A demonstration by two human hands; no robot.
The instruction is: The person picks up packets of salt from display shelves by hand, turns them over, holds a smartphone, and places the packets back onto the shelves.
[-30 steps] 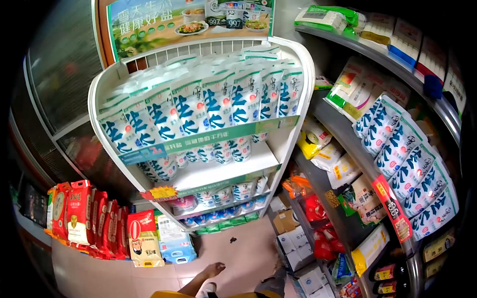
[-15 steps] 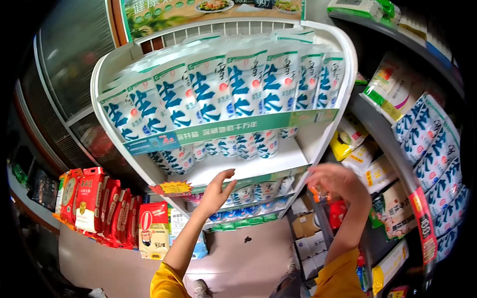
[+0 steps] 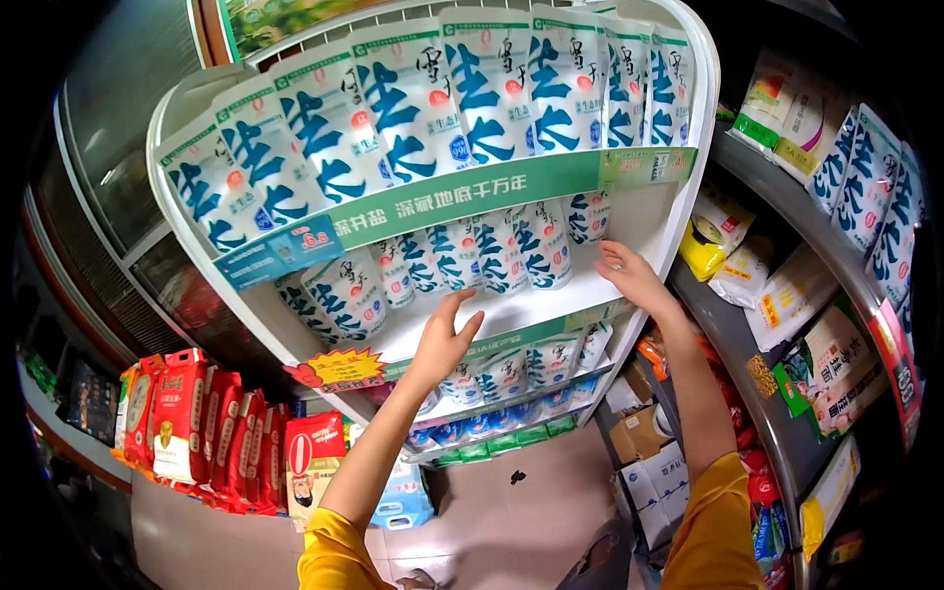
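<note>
White salt bags with blue lettering [image 3: 492, 93] fill the top shelf of a white display rack [image 3: 678, 211]. More of the same bags [image 3: 539, 246] stand on the shelf beneath, behind a bare white front strip. My left hand [image 3: 447, 342] hovers at that second shelf's front edge, fingers apart and holding nothing. Farther right, my right hand [image 3: 629, 275] reaches into the right end of the same shelf, fingers spread, below a bag [image 3: 588, 216] set back there. Neither hand visibly grips a bag.
Red bags [image 3: 211, 423] stand on the floor at left. Grey shelving [image 3: 728, 324] with packaged goods curves along the right. Cardboard boxes [image 3: 639, 433] sit low between rack and shelving. A yellow-red price burst [image 3: 339, 370] juts from the rack's left side.
My view has moved closer to the rack. My right hand has gone from beside the rack to the second shelf's right end. My left hand has shifted slightly right and up, still empty.
</note>
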